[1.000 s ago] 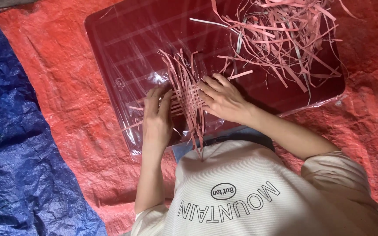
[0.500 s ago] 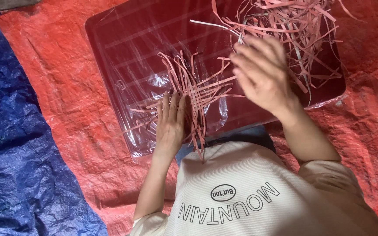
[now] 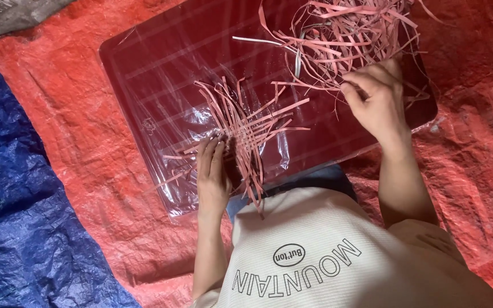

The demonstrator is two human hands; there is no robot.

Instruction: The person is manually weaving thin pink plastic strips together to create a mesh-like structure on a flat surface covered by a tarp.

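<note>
Red tarp [image 3: 87, 114] and blue tarp [image 3: 18, 228] underlie one dark red board [image 3: 161, 63]. Since a second ago your right hand [image 3: 380, 102] has left the woven strips [image 3: 246, 134] for the loose pile [image 3: 349, 40] at one o'clock, fingers pinching a strip. Your left hand [image 3: 212, 174] presses the weave, fingers flat together.
</note>
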